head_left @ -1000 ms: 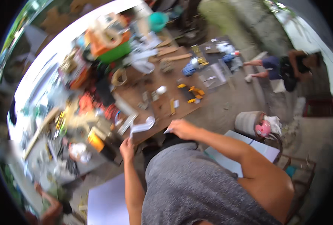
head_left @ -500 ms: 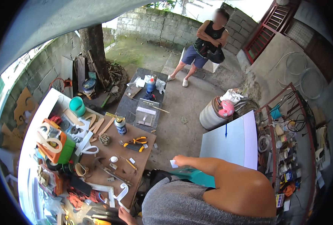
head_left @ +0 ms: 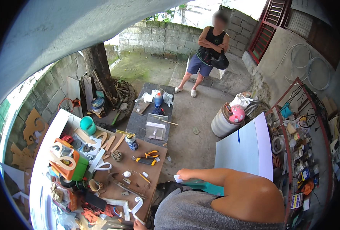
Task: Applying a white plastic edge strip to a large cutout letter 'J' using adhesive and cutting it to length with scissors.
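My left hand [head_left: 140, 225], at the lower edge, is closed round the end of a white curved strip [head_left: 138, 206], shaped like a letter stroke, beside the brown work board [head_left: 154, 155]. Stretched out past the board's right edge, my right hand [head_left: 184, 174] pinches a small white flat piece [head_left: 177, 178]; its material I cannot make out. On the board lie a hammer [head_left: 126, 187], a white L-shaped piece [head_left: 121, 203], yellow-handled pliers [head_left: 150, 154], a yellow-and-black cutter [head_left: 145, 161], a thin pencil-like tool [head_left: 144, 178] and a spray can [head_left: 131, 141].
Left on the table crowd a green-and-orange box [head_left: 76, 165], a teal cup [head_left: 88, 125] and wooden cutouts [head_left: 108, 142]. Behind stands a dark low table [head_left: 135, 128]. A person [head_left: 210, 50] stands with arms crossed. Rightward are a drum [head_left: 224, 124], white panel [head_left: 240, 153] and cluttered rack [head_left: 292, 153].
My view has turned, so the whole scene sits further right and a little lower. Both hands keep their holds on the white strip and the small white piece.
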`<state>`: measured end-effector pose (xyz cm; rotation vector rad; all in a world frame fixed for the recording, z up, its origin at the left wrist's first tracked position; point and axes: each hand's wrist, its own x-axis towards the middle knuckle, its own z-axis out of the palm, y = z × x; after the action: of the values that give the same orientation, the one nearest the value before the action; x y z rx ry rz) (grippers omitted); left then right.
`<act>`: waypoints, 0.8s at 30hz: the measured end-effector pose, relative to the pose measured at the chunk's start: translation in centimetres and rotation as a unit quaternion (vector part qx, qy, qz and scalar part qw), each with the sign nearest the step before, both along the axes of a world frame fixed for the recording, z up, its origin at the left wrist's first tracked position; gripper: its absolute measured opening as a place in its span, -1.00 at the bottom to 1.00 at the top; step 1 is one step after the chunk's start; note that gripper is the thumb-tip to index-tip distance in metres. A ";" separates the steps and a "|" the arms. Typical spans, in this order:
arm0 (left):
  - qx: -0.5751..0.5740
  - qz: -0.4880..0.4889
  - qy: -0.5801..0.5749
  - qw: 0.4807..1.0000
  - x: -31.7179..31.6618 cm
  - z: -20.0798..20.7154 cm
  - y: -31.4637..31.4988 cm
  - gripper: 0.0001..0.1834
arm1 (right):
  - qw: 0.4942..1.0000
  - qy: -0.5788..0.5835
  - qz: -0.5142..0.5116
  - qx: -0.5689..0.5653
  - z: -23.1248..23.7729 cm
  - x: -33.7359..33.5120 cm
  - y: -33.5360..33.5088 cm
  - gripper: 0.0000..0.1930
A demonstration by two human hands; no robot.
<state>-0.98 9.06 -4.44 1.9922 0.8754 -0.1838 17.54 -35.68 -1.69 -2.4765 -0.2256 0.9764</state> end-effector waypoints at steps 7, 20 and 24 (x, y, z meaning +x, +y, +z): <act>0.148 -0.128 -0.039 0.980 -1.4 -4.5 1.4 -0.68 | 1.000 -0.003 -0.004 -0.024 -1.5 -0.1 -1.5 -0.73; 0.084 -0.055 -0.049 0.994 -0.3 -1.3 0.3 -0.65 | 0.999 0.019 -0.027 -0.039 -0.9 0.8 -1.4 -0.73; 0.061 -0.037 -0.052 0.996 -0.2 -0.9 0.2 -0.64 | 0.995 0.076 -0.055 -0.041 -1.0 0.7 -1.2 -0.72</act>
<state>-1.17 9.21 -5.37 2.1286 0.7620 -0.0695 18.25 -36.84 -2.71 -2.4438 0.0002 1.1407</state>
